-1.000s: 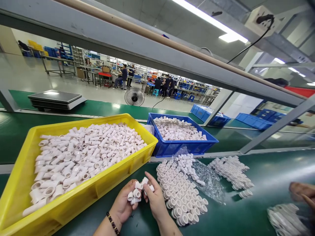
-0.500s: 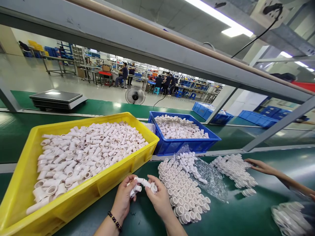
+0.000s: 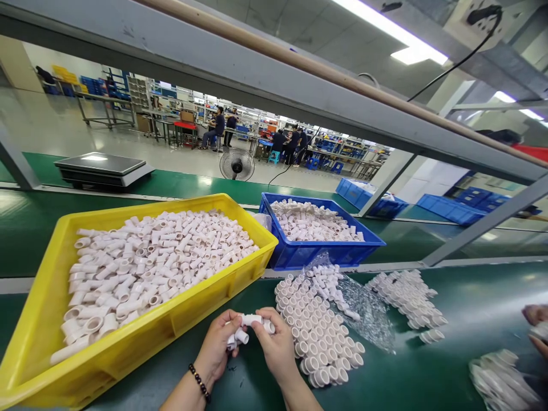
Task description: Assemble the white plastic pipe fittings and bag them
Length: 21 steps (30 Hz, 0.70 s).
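Note:
My left hand (image 3: 219, 341), with a beaded bracelet on its wrist, is closed around several white plastic pipe fittings (image 3: 241, 335). Facing it, my right hand (image 3: 274, 341) pinches more white fittings between thumb and fingers. One fitting (image 3: 250, 319) bridges the two hands, end to end with its neighbours; whether they are joined I cannot tell. Just right of my right hand, rows of white fittings (image 3: 319, 337) stand side by side on the green work surface (image 3: 252, 388). Behind my hands is a yellow bin (image 3: 188, 311) heaped with loose white fittings.
A blue bin (image 3: 329, 251) of fittings stands behind a clear plastic bag (image 3: 368, 319). Another group of fittings (image 3: 406, 297) lies to the right, near a co-worker's hand (image 3: 535, 317) and filled bags (image 3: 503, 379). A flat scale (image 3: 105, 168) sits far left; a sloping beam (image 3: 274, 63) crosses above.
My hands have drawn closer, and the fitting between them now lines up straight with the right-hand pieces. The co-worker's hand has pulled back right from the fittings.

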Motion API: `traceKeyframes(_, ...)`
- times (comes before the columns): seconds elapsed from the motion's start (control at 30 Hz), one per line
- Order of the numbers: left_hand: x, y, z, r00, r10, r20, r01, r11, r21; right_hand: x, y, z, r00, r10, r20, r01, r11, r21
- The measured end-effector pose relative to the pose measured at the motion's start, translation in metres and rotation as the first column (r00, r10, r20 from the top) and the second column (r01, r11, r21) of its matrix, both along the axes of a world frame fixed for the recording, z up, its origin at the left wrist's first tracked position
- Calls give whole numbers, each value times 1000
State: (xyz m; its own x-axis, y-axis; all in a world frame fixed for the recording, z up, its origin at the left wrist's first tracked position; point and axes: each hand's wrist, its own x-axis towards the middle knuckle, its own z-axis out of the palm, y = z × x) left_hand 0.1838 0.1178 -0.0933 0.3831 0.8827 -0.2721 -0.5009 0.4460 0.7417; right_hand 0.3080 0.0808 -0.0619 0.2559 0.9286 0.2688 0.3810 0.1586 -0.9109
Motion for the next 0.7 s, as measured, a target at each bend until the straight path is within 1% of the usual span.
traceKeyframes(0.1, 2, -1, 1, 998, -17, 54, 19, 999, -37, -2, 0, -2, 1000, -17, -15, 17, 1000, 2)
traceKeyframes(0.23, 4, 0, 1, 988, -5, 152, 26, 990, -135, -7, -2, -6, 998, -64, -19, 64, 998, 6)
traceKeyframes(0.3, 4, 0, 0, 987, -22, 159, 46, 988, -147, -8, -4, -5, 997, -66, 43, 64, 997, 47)
traceKeyframes(0.4, 3, 1, 0, 988, -64, 143, 85, 986, -145, -3, -8, 2, 969, -69, 238, 37, 990, 135)
traceKeyframes(0.47, 2, 3, 0, 986, -52, 158, 85, 974, -210, 4, -9, 8, 915, -86, 394, 28, 988, 151)
traceKeyframes(0.53, 0, 5, 0, 977, -21, 210, 87, 948, -307, 12, -10, 12, 836, -113, 537, 53, 991, 126)
traceKeyframes(0.63, -2, 10, -1, 956, 42, 292, 84, 910, -407, 19, -6, 14, 699, -171, 695, 152, 984, 89)
traceKeyframes(0.7, -3, 12, -2, 956, 65, 286, 63, 907, -416, 21, -2, 12, 606, -192, 772, 203, 976, 84)
